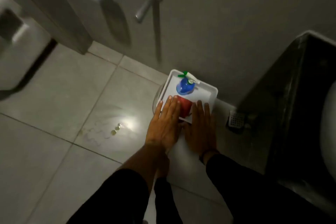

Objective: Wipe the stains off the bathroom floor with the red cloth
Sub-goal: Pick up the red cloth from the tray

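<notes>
The red cloth point(185, 107) lies folded in a white tray point(211, 91) on the floor by the wall. Behind it in the tray stands a blue spray bottle point(185, 87) with a green and white trigger. My left hand point(166, 123) is flat with fingers spread, its tips over the tray's left edge beside the cloth. To the cloth's right, my right hand point(201, 125) is also flat and spread. Neither hand holds anything. Yellowish stains point(114, 130) and faint dried marks point(94, 132) sit on the grey floor tiles to the left of my hands.
A black-lined bin point(294, 96) stands at the right, next to a white toilet rim point(329, 123). A small floor drain point(236, 120) lies between tray and bin. A door with a metal handle point(147, 2) is ahead; a white fixture point(16, 45) is at the left.
</notes>
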{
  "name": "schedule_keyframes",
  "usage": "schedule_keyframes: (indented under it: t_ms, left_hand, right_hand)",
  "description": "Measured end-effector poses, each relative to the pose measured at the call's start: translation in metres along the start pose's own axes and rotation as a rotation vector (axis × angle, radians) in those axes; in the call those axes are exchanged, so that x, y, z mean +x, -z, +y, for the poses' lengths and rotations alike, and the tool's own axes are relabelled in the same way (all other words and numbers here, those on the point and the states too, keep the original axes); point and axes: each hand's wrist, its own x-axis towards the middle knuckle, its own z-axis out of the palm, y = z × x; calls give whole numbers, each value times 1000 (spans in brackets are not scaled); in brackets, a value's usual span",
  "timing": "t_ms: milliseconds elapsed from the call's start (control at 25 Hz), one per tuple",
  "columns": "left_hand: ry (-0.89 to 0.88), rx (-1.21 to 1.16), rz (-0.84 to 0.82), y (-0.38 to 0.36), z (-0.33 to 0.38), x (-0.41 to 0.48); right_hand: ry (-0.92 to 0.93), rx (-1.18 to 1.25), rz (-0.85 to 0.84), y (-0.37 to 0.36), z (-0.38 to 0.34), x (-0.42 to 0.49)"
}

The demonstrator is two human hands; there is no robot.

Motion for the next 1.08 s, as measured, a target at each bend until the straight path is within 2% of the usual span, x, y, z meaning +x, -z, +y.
schedule_keyframes:
  t_ms: [120, 200, 320, 480, 600, 680, 720, 760, 800, 880, 920, 1000, 1080]
  left_hand:
    - [37, 24, -98, -76, -15, 59]
    - [113, 6, -130, -111, -22, 99]
    - [363, -122, -100, -140, -18, 154]
    - [643, -253, -151, -170, -16, 208]
    - [720, -467, -131, -169, -18, 223]
    - [670, -614, -35, -152, -15, 215]
    - [613, -650, 37, -141, -15, 205]
    - [564, -679, 94, -127, -16, 190]
    - [541, -733, 126, -112, -23, 174]
    - [578, -1005, 100, -86, -48, 136]
    - [597, -1173, 65, -75, -61, 116]
    - [613, -1398, 41, -62, -91, 73]
    - [631, -1480, 62, -64, -124, 28]
  right_hand:
    - [-144, -6, -88, -73, 40, 55]
    - [-281, 120, -128, -105, 54, 98]
    - [-500, 375, -131, -134, 63, 159]
    - [-657, 668, -195, -164, 77, 208]
    - [-761, 1087, -104, -166, 81, 210]
    - [-838, 1447, 51, -156, 70, 201]
    - [-828, 1554, 137, -150, 63, 194]
    - [-784, 1555, 196, -141, 54, 184]
    - [-713, 1464, 216, -130, 44, 172]
    - [-498, 1253, 159, -110, 29, 143]
    - [-390, 1197, 77, -99, 24, 129]
    - [-196, 1233, -215, -87, 5, 107]
    - [-162, 1384, -578, -96, -35, 90]
